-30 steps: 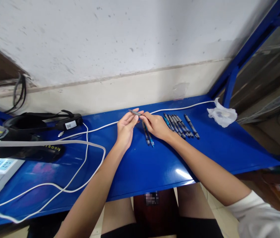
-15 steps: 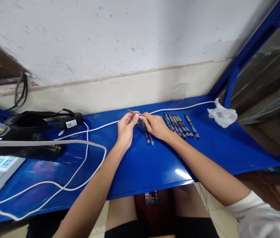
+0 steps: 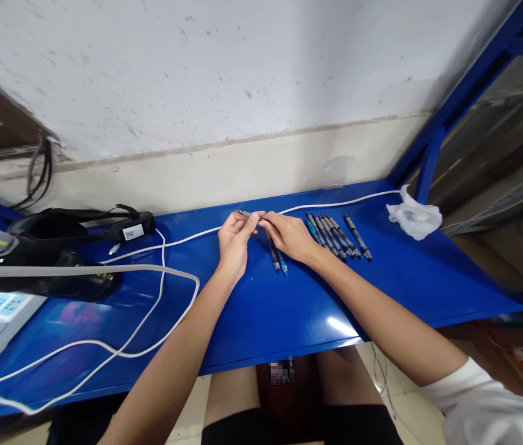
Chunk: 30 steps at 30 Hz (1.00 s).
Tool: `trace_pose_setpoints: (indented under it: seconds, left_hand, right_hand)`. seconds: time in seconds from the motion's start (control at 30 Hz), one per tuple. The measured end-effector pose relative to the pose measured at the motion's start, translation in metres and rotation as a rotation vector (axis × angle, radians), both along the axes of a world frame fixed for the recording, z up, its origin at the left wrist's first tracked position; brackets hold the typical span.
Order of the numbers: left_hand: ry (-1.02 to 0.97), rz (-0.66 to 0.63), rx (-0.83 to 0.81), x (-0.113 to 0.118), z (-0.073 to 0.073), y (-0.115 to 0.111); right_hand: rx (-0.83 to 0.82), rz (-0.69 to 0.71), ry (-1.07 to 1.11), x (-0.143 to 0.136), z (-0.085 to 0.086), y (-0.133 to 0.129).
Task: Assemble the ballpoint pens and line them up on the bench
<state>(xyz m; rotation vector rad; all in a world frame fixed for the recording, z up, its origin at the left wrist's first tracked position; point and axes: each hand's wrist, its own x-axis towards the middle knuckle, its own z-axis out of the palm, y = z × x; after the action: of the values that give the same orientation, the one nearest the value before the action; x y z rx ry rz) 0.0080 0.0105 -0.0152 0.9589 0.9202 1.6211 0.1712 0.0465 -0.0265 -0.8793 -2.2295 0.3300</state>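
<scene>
Between my two hands, above the blue table (image 3: pixel 280 321), is a dark, slim pen (image 3: pixel 244 214). My left hand (image 3: pixel 234 242) pinches its barrel with thumb and fingers, the tip pointing up and left. The fingertips of my right hand (image 3: pixel 291 235) close on the pen's other end, which they mostly hide. Below and partly behind my right hand lie two pens, a dark pen (image 3: pixel 274 254) and a blue-ended pen (image 3: pixel 283 264). Right of that hand, several grey and black pens (image 3: pixel 335 238) lie side by side, with a single pen (image 3: pixel 358 239) slightly apart.
A white cable (image 3: pixel 163 296) loops over the table's left side and runs along the back. Left stand a black headset-like device (image 3: pixel 80 228), a dark bottle-like object (image 3: pixel 57 272) and a white power strip (image 3: pixel 2 321). Crumpled white tissue (image 3: pixel 414 216) sits at the right.
The pen's visible end at my left hand looks smoother and thicker than before, when a thin metallic tip stuck out. Both hands stay in nearly the same place.
</scene>
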Motion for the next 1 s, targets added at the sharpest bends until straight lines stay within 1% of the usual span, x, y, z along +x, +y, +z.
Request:
trace_pose_setpoints:
  seconds: [0.2, 0.3, 0.43, 0.63, 0.73, 0.87, 1.0]
  left_hand:
    - [0.022, 0.027, -0.021, -0.002, -0.008, 0.006]
    - [0.005, 0.076, -0.038, -0.003, -0.011, 0.008]
    - [-0.034, 0.126, -0.073, -0.006, -0.007, 0.008]
    - [-0.039, 0.070, -0.053, -0.007, -0.001, 0.005]
    - [-0.037, 0.103, -0.051, -0.008, -0.001, 0.006]
    - [-0.070, 0.167, -0.037, -0.012, 0.001, 0.007]
    - [-0.095, 0.185, -0.012, -0.015, 0.003, 0.008]
  right_hand:
    - [-0.008, -0.038, -0.041, 0.000, -0.005, 0.001]
    - [-0.004, -0.033, -0.035, 0.000, -0.005, 0.001]
    - [-0.007, -0.023, 0.007, 0.001, -0.002, 0.001]
    - [-0.027, -0.001, -0.005, 0.002, 0.006, -0.002]
    - [-0.011, 0.025, -0.017, 0.002, 0.006, -0.002]
    - [0.017, -0.006, -0.018, 0.001, 0.004, 0.000]
    - [0.013, -0.017, -0.024, 0.002, 0.002, 0.001]
